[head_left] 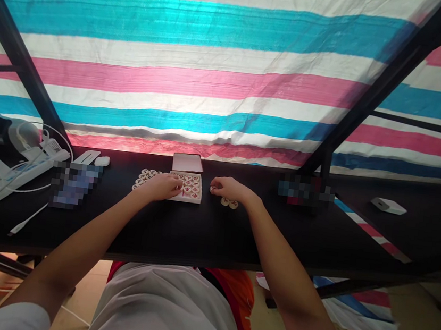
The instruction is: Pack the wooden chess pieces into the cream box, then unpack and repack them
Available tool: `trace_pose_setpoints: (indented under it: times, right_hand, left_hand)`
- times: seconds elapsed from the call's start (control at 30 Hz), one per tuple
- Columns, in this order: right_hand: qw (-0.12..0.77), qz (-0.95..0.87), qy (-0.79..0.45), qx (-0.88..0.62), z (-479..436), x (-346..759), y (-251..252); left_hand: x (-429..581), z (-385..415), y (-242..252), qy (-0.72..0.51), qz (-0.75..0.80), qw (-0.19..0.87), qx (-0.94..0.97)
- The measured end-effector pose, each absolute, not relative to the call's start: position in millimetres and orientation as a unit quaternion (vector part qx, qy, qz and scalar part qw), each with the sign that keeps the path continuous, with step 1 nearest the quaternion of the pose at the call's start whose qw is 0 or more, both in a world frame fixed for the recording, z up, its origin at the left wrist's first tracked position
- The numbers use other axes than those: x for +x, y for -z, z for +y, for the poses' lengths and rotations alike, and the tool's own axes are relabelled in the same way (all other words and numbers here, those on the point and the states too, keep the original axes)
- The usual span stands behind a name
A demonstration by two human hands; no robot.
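Observation:
A white box [201,194] with rows of round Chinese chess pieces [187,188] stands on the black table, its lid [187,162] lying just behind it. My left hand [166,185] reaches over the box's left part, fingers pinched around a chess piece there. More loose chess pieces [144,176] lie in rows left of the box, partly covered by that hand. To the right of the box, my right hand [229,187] pinches a chess piece [212,189] between thumb and fingers. Two or more pieces [229,203] rest on the table under its wrist.
On the left are a power strip [14,174] with cables, a blurred-out phone-like object [75,186], a small white case [102,161] and a cable plug [17,228]. A white adapter [388,206] sits far right. Black frame bars [355,117] and a striped sheet [198,87] rise behind.

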State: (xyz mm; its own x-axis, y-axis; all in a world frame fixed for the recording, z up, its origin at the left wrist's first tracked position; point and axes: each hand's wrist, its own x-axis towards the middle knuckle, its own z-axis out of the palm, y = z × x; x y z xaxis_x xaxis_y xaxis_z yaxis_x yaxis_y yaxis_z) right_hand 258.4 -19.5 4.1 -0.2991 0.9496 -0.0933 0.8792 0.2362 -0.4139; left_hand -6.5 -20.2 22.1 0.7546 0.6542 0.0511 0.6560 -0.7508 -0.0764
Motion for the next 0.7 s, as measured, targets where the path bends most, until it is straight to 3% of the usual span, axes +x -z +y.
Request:
trace_pose_setpoints:
  times: [0.4,0.63,0.7]
  right_hand:
    - [0.127,-0.786,-0.191,-0.574,-23,257,-9]
    - [0.263,-0.800,-0.193,-0.503,-33,242,-17]
    - [0.266,-0.810,-0.213,-0.477,-36,233,-18]
  left_hand:
    - [-8,-18,-20,0.023,-0.349,0.040,-0.936]
    - [-7,-20,-22,0.022,-0.354,0.039,-0.934]
    - [-7,-21,-23,0.021,-0.351,0.037,-0.935]
